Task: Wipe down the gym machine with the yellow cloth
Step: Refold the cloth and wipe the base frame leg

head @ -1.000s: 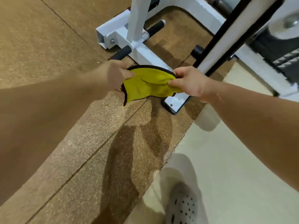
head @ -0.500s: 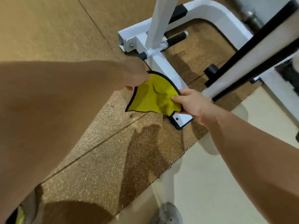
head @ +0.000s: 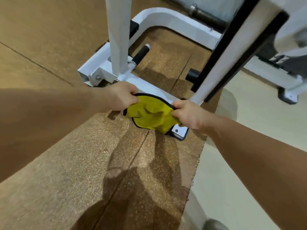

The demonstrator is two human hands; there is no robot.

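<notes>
Floor: brown speckled rubber mat [head: 79, 163] with seam lines, meeting a pale smooth floor [head: 235, 171] on the right; arm shadows fall across the mat.
Gym machine: white-painted steel frame [head: 118, 39], with an upright post rising from a low base bar, a curved tube behind it, and a short black-gripped peg [head: 141, 53] sticking out near the post's foot. A slanted white beam with black edging [head: 222, 60] crosses on the right.
Yellow cloth: bright yellow cloth [head: 150, 116] with a thin black stitched border, rumpled and creased, bunched into a rounded, sagging shape between the two hands.
Cloth position: draped over the near end of the white base bar and covering most of it; only the bar's end plate [head: 180, 131], with its black rim and bolt, shows past the lower edge.
Left hand: left hand [head: 122, 95] with fingers curled, pinching the cloth's upper left edge at the black border.
Right hand: right hand [head: 188, 113] clenched on the cloth's right side, with fabric gathered under the fingers.
Background: dark bar [head: 204, 14] along the wall at the top; another machine's white frame [head: 282, 77] to the right, blurred.
</notes>
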